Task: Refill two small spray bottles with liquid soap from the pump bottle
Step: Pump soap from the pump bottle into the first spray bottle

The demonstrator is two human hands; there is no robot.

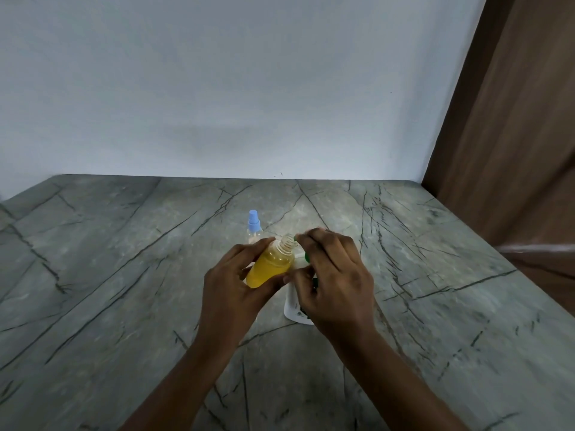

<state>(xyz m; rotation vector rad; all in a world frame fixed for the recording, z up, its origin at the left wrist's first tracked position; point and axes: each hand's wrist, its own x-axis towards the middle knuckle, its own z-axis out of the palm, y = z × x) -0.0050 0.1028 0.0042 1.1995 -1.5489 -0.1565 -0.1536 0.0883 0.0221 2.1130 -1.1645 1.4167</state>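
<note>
My left hand [231,287] grips a small clear spray bottle [271,265], tilted to the right, its threaded neck open and its body mostly full of yellow liquid. My right hand [333,275] is just right of the neck, with fingers curled around something green [306,257], mostly hidden. Below my right hand stands the white pump bottle [295,306], largely covered by the hand. Behind my hands a second small clear spray bottle [254,227] with a blue spray cap stands upright on the counter.
A grey marble counter [124,275] with dark veins carries everything. A white wall [217,88] closes the back. A brown wooden panel [510,150] rises at the right edge.
</note>
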